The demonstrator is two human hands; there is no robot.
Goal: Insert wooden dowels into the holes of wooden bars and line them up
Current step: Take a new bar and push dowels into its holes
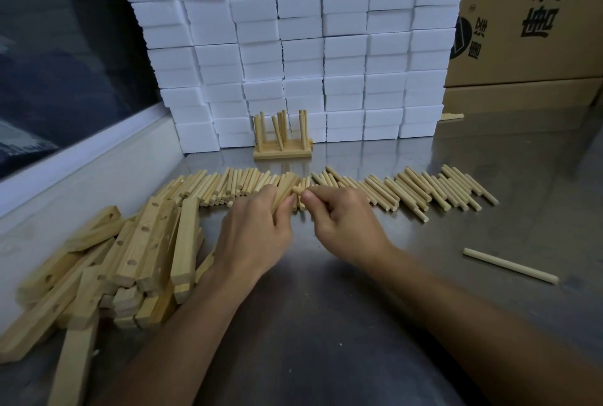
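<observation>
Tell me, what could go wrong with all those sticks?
1. The right hand pinches a dowel at the bar held in the left hand; going in crooked, it might jam.
2. Both hands work right over the row of loose dowels, so a bump could scatter them.
3. The lone dowel on the table could roll away.

Steel table [489,177]; white foam blocks [293,46] stacked behind; cardboard boxes [528,30] right; dark window [58,46] left.

Single head-worn view — forward and down, close over the metal table [326,324], wide-angle
</observation>
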